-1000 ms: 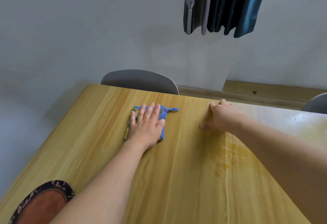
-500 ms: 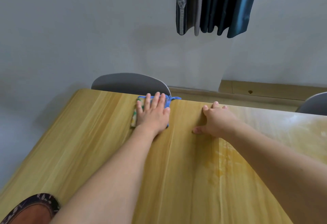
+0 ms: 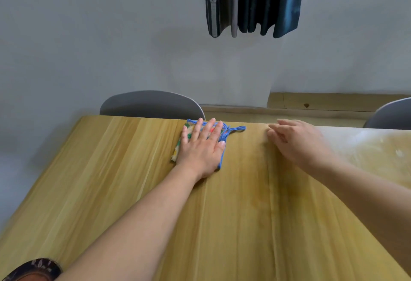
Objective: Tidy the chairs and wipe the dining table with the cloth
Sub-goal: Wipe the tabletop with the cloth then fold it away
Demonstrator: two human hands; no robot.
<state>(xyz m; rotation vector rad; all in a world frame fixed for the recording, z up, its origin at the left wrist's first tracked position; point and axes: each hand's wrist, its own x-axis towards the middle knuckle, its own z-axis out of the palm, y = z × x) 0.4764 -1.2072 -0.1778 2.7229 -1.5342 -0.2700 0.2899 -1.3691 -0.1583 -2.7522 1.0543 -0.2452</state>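
Pale grey walls are closing in the room behind a long yellow wooden dining table (image 3: 124, 169), whose grain is running away from the camera toward the far edge. On that far edge, a small folded cloth with a blue border and a speckled green, yellow and red face (image 3: 178, 151) is lying flat, its long axis running along the grain, away from the camera, and a thin blue loop (image 3: 239, 128) is trailing off its far corner to the right. The left hand (image 3: 201, 147) is pressing down on the cloth with fingers straight and slightly spread, covering most of it, so that only the left strip, the far edge and a blue line along the right side are showing. The right hand (image 3: 295, 140) is resting near the same far edge, well to the right of the cloth, blurred, fingers loosely bent and holding nothing. Two rounded grey chair backs (image 3: 149, 105) are standing just beyond the table, one behind the cloth, the other at the right border. Dark blue and grey fabrics (image 3: 255, 0) are hanging on the wall above, and a dark patterned round dish with a reddish centre (image 3: 31, 271) is peeking in at the near left corner
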